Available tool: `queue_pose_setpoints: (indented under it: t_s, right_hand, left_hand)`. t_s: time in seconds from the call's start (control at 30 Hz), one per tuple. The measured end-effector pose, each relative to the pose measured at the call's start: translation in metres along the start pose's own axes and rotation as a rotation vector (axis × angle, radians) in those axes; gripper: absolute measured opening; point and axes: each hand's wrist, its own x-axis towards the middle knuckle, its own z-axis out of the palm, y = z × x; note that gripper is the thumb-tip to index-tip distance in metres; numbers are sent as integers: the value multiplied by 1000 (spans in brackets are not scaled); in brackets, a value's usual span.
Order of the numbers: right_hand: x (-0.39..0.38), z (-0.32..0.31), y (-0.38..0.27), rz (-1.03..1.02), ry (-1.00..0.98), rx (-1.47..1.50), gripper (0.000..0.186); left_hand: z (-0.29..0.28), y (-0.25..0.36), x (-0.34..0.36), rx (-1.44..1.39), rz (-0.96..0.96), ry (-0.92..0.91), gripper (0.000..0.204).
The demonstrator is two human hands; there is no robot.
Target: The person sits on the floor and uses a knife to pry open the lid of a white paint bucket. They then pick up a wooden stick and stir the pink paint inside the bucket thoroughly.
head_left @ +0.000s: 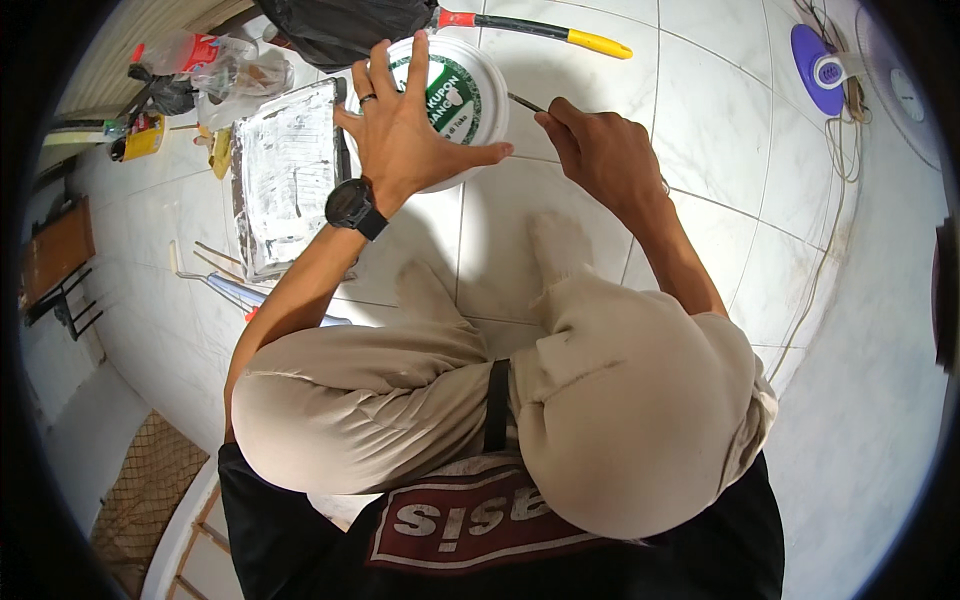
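At the twelve o'clock side of the view, on a glossy white floor of grey-veined square tiles, lies a dark-edged rectangular tray, smeared and streaked with white, at eight o'clock from the tub. A crinkled, shiny black plastic bag bulges at ten to eleven o'clock from it. The round white plastic tub with a green-and-white lid sits under the left hand, which lies palm down over the lid, fingers spread apart, a round-faced black watch at its wrist. At three o'clock, the right hand is clamped round a thin, dark, straight tool, its tip near the tub's rim.
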Motion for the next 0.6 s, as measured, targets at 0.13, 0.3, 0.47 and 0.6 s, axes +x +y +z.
queue_pose_setpoints:
  t_s: [0.13,0.3,0.47,0.6]
  right_hand:
    - [10,-4,8,-86,39,-68,33]
    - [24,-15,21,-208,14,-171,32]
    - [49,-15,33,-305,55,-171,30]
    - [69,-20,40,-362,28,-99,29]
  left_hand:
    - [-6,-16,2,11,45,-126,165]
    - [-29,-51,4,-24,255,-300,170]
    - [-22,-38,-7,-21,181,-169,165]
    - [-14,-21,-18,-8,96,-53,160]
